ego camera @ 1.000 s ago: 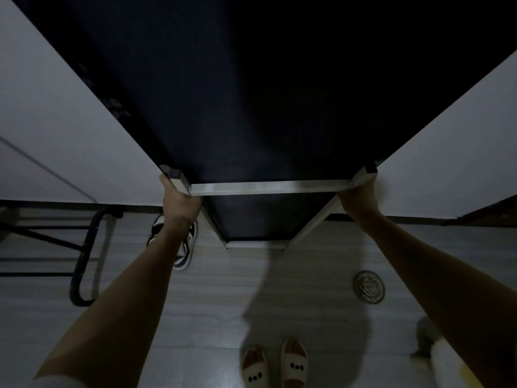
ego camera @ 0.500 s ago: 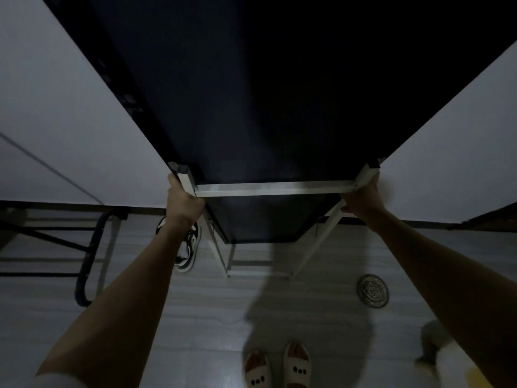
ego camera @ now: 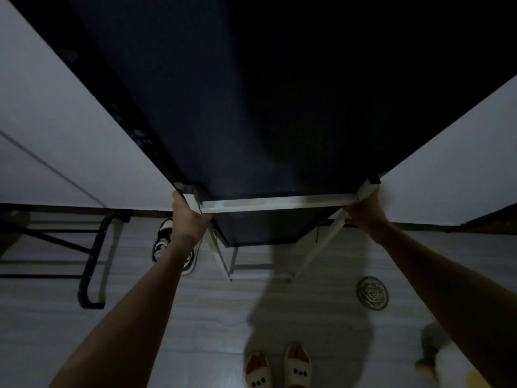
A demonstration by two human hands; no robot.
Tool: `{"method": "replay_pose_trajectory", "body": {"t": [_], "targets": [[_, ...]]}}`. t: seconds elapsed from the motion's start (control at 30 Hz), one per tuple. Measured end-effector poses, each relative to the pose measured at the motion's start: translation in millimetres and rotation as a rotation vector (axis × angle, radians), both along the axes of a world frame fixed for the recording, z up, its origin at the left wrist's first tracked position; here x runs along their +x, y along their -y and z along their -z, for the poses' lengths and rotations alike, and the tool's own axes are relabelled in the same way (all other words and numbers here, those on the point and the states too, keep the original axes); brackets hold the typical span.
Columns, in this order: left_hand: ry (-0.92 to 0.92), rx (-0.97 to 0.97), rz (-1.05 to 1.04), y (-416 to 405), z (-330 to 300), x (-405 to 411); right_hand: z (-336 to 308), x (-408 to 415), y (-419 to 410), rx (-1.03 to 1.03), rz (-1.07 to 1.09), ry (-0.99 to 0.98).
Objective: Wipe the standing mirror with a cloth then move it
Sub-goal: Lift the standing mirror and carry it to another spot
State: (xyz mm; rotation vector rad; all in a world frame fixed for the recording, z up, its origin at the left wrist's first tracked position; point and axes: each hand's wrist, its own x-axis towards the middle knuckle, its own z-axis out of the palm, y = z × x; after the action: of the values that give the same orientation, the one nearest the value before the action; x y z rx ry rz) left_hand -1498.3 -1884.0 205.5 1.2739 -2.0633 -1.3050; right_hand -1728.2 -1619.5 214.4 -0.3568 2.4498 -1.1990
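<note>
Moving phase, judged from the hold: no cloth in either hand, both on the mirror frame.

Standing mirror (ego camera: 279, 107): one. It fills the upper centre of view, from 10 to 2 o'clock, seen from above. Its dark panel faces the camera; the pale top rail crosses the middle of view. The white stand legs reach down toward the floor (ego camera: 195, 317) at 6 o'clock of the rail. Whether their feet touch the floor or hang just clear of it, cannot tell (too dim).

Left hand (ego camera: 187, 217): fingers curled round the left upper corner post of the frame, grip closed on it, at 9 o'clock of the rail.
Right hand (ego camera: 363, 211): wrapped on the right upper corner, grip closed on the frame, at 3 o'clock of the rail.

Reason for the hold, as I judge it: one hand per top corner spreads the load evenly and keeps a tall, narrow piece from twisting or tipping while it is shifted. Arms are extended, which keeps the panel away from the body and the feet.

Count of the rest:
- slippers (ego camera: 279, 365), two, on the person's feet at 6 o'clock
- sneaker (ego camera: 165, 242), one seen, partly behind the left forearm
- round floor drain (ego camera: 372, 293), one, at 4 o'clock
- dark bent tube frame (ego camera: 92, 261), one, at 8 o'clock
- pale walls either side
</note>
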Motion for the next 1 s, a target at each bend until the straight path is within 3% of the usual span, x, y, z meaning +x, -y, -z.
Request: {"method": "replay_pose_trajectory", "body": {"t": [0.4,0.7,0.83,1.0], "targets": [[0.040,0.137,0.096,-7,-35,9,-61,20,-12,-0.020,0.007,0.208],[-0.431,0.157,0.008,-44,-142,16,-168,52,-22,-0.416,0.087,-0.084],[-0.555,0.150,-0.059,-48,-190,9,-198,44,-23,-0.453,0.032,-0.210],[-0.647,0.222,-0.154,-34,-219,1,-214,30,-27,-0.367,0.014,-0.115]]}}
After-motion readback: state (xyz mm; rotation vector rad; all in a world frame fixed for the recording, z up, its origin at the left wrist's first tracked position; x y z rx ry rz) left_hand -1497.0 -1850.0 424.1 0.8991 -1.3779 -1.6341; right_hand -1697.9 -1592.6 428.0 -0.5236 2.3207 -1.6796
